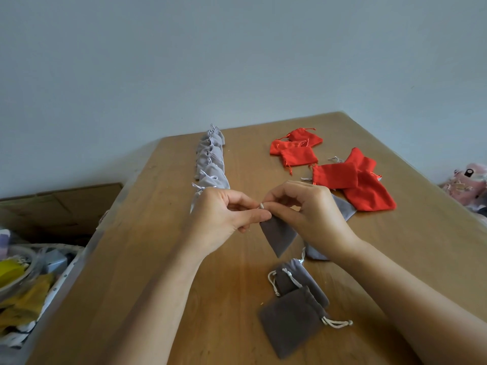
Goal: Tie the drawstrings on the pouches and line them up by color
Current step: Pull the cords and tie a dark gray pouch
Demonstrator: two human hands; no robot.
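Observation:
My left hand and my right hand meet above the middle of the wooden table. Both pinch the white drawstring of a grey pouch that hangs below my fingers. A row of several light grey tied pouches runs away from me, left of my hands. Several red pouches lie loose at the far right. Two dark grey pouches lie near me. More grey pouches sit partly hidden under my right hand.
A cardboard box stands left of the table. A basket of yellow and patterned cloth items is at the lower left. A pink plush toy lies off the table's right edge.

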